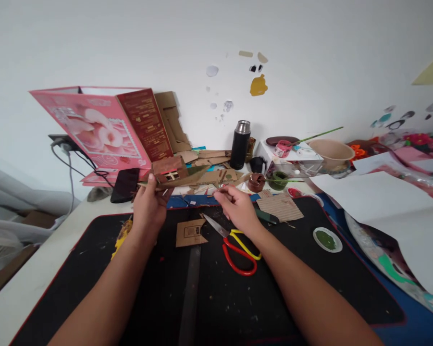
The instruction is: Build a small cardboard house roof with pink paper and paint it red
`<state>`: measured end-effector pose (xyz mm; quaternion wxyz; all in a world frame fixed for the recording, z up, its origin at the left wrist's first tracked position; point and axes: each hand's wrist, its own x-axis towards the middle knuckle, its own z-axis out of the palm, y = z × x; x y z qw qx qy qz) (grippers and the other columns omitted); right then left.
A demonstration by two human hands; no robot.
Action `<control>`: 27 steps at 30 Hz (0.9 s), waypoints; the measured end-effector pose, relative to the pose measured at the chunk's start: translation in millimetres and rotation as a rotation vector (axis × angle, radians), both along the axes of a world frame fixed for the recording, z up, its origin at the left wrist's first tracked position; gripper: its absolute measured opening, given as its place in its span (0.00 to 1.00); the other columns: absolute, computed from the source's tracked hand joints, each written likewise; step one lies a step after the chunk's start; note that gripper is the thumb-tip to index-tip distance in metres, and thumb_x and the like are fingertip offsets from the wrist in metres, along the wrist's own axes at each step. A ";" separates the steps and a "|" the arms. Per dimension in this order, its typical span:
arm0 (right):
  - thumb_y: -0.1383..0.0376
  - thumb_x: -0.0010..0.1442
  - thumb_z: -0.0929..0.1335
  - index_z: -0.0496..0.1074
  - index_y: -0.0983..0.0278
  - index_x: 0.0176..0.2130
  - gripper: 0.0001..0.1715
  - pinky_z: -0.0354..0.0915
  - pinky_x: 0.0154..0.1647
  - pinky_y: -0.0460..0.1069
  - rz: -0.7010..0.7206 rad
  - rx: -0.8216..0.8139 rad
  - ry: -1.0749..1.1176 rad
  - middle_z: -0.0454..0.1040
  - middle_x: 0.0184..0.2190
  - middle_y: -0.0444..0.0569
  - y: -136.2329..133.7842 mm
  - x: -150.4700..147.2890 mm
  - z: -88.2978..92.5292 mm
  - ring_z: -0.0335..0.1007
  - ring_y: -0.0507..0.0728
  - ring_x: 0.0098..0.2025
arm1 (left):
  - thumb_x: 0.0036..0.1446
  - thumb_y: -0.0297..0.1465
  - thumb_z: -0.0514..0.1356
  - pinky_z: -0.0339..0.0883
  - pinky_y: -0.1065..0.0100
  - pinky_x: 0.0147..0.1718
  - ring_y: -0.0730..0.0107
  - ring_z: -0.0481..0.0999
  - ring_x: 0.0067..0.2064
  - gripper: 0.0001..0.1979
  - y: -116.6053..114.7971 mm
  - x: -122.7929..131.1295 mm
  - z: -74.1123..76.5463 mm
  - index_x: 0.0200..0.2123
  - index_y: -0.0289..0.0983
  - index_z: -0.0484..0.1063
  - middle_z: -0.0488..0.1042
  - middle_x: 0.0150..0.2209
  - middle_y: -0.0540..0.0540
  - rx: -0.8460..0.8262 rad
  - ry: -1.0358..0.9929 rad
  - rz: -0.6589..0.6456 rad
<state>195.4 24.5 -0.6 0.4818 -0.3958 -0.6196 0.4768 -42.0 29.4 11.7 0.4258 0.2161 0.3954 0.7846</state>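
My left hand (149, 209) is closed on a small cardboard model house (169, 166), its thumb pressed on the front edge of the base. The house has a brown roof, a pale window and a flat base with a green, pointed end, raised above the mat. Close to that end, my right hand (238, 206) is pinched shut; whatever lies between its fingertips is too small to make out. Below it are scissors (240, 252) with one red and one yellow handle. A square cardboard piece (189, 234) lies beside their blades, over the end of a dark ruler-like strip (190, 298).
A black mat (295, 288) covers the tabletop. At the back stand a pink box (93, 129), a black thermos (240, 146), and brown (256, 182) and green (278, 180) paint pots. Corrugated cardboard (281, 206) and a dish of green paint (327, 239) lie right.
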 end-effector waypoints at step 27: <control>0.58 0.74 0.68 0.83 0.60 0.42 0.15 0.63 0.35 0.49 0.263 0.345 -0.501 0.85 0.34 0.48 -29.6 -11.2 10.9 0.79 0.57 0.34 | 0.68 0.37 0.67 0.83 0.59 0.47 0.64 0.85 0.46 0.09 3.3 5.1 -9.4 0.45 0.38 0.82 0.85 0.46 0.42 -0.038 -0.112 -0.022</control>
